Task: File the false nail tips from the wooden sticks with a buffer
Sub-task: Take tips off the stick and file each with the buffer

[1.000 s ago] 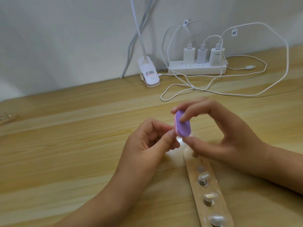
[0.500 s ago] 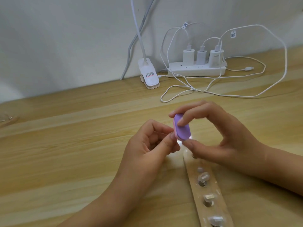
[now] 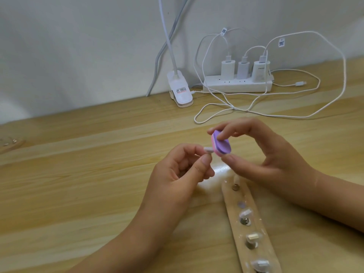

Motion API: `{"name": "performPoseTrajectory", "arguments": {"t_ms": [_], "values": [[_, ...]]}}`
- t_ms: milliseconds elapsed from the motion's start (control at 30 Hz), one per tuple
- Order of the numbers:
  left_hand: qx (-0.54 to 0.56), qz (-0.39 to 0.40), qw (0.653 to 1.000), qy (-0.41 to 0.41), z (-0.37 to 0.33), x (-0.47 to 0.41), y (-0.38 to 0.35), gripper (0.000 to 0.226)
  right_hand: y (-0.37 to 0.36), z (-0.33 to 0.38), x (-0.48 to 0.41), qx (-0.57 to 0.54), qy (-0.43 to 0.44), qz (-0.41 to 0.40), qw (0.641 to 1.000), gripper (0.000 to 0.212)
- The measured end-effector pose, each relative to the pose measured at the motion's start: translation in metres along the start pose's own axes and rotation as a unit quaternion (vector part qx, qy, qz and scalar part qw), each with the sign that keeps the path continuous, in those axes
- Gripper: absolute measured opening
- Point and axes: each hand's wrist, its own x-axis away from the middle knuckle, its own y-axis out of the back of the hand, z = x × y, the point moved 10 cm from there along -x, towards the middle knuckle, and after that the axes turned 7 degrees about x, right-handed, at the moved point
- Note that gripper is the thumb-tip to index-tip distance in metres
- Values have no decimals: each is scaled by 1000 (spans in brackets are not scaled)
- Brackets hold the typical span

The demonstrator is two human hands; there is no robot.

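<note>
A light wooden table (image 3: 78, 194) fills the lower part of the frame. At the bottom right, a wooden stick (image 3: 254, 231) lies flat on it with 3 clear nail tips (image 3: 245, 213) standing on small pegs. Just above the stick, in the middle of the frame, the left hand (image 3: 177, 178) pinches a small white nail tip (image 3: 267, 150) between thumb and finger. The right hand (image 3: 271, 156) pinches a purple and pink buffer (image 3: 280, 145), and its edge touches that tip. Farther back, white cables (image 3: 246, 109) loop over the table. At the upper middle, a white power strip (image 3: 238, 85) holds 3 chargers (image 3: 244, 70), next to a white lamp clip (image 3: 180, 89). Behind them is a plain pale wall (image 3: 78, 46).
</note>
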Motion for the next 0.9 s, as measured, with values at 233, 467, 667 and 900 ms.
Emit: {"name": "performPoseTrajectory", "arguments": {"t_ms": [233, 467, 667, 900], "values": [[2, -13, 1000, 1, -1, -1, 3, 14, 0, -14, -2, -21, -49, -4, 999, 23], [-6, 0, 1000, 1, -1, -2, -1, 10, -3, -3, 0, -42, -27, 4, 999, 30], [-39, 11, 999, 2, 1, 0, -4, 7, -4, -12, 2, -43, -68, 15, 997, 18], [-24, -16, 1000, 10, 1, -3, 3, 7, -5, -3, 2, -77, -50, 25, 995, 22]]}}
